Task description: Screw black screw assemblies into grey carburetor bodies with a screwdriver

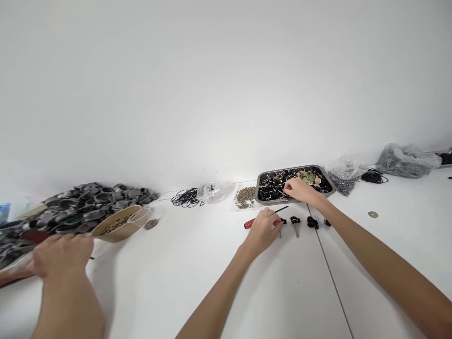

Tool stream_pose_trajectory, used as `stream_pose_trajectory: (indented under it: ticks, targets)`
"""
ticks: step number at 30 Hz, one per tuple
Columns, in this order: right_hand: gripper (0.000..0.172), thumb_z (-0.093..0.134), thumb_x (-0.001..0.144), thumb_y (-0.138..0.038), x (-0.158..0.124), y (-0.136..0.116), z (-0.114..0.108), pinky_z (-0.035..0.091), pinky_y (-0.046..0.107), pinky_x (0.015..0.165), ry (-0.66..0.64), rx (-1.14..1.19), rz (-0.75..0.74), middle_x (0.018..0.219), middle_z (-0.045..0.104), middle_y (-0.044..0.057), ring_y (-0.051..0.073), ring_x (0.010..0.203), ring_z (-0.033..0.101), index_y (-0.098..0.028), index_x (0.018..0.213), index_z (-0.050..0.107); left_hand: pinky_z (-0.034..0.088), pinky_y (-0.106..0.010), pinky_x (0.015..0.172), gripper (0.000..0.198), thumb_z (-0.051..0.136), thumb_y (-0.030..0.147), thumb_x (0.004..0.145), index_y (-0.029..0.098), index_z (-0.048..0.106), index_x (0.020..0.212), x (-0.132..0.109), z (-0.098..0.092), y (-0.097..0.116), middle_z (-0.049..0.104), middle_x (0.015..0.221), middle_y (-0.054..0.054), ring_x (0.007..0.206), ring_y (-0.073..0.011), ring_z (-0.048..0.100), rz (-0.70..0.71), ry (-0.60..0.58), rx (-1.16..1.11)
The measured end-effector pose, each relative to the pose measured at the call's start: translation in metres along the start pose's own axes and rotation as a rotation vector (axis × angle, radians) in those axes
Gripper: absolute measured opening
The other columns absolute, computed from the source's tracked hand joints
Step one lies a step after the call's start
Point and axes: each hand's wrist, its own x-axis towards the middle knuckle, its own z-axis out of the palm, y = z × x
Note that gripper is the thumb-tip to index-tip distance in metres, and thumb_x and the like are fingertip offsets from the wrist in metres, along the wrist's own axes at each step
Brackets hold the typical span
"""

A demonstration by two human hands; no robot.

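Observation:
My left hand [263, 228] is low over the white table, its fingertips pinched at a small black part [283, 221] with a thin key-like stem. Beneath that hand lies a screwdriver [249, 223] with a red handle and dark shaft. My right hand [300, 189] reaches over the metal tray [261, 198], thumb and fingers closed together; what they hold is too small to make out. Black pieces and brass-coloured discs [308, 177] fill the tray. In front of it lie a black part with a flat stem [295, 226] and a black knob-like part [312, 222].
Small brass pieces [245, 195] lie left of the tray, near black cords [187, 197]. Clear bags [348, 172] sit right of it. Farther left are a tan bowl [120, 235], a grey heap [95, 202] and another person's hand [63, 254]. One disc [373, 214] lies right.

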Motion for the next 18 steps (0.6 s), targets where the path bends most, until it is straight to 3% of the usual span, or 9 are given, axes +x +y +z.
stream_pose_trajectory:
  ticks: [5,10,15,18]
  targets:
    - [0.015,0.053,0.086,-0.013,0.017,-0.015,0.009,0.041,0.026,0.067,-0.08,-0.063,0.103,0.091,0.069,0.015,0.022,0.082,0.064,-0.012,0.086,0.068,0.043,-0.033,0.07,0.019,0.054,0.014,0.088,0.017,0.061,0.07,-0.001,-0.004,0.0,0.06,0.069,-0.003,0.072,-0.0185,0.05,-0.004,-0.013,0.004]
    - [0.015,0.053,0.085,-0.013,0.016,-0.011,0.003,0.042,0.025,0.068,-0.178,-0.07,0.123,0.093,0.069,0.013,0.021,0.081,0.065,-0.014,0.087,0.068,0.044,-0.034,0.073,0.018,0.054,0.013,0.087,0.017,0.062,0.071,-0.001,-0.008,0.005,0.061,0.071,-0.004,0.075,-0.0194,0.052,-0.016,-0.041,0.014]
    - [0.018,0.055,0.082,-0.007,0.014,-0.006,0.006,0.041,0.022,0.072,-0.136,-0.014,0.076,0.115,0.064,0.012,0.019,0.094,0.063,-0.014,0.094,0.067,0.045,-0.035,0.075,0.021,0.053,0.013,0.087,0.017,0.061,0.069,0.0,-0.008,0.008,0.064,0.074,-0.005,0.077,-0.0197,0.055,-0.034,-0.08,0.01]
    - [0.025,0.053,0.079,-0.004,0.015,-0.005,0.006,0.041,0.02,0.068,-0.122,0.044,0.046,0.107,0.067,0.01,0.016,0.088,0.063,-0.014,0.097,0.067,0.046,-0.035,0.074,0.018,0.054,0.014,0.087,0.018,0.063,0.072,0.0,-0.007,0.007,0.064,0.075,-0.005,0.077,-0.0197,0.056,-0.037,-0.079,0.012]
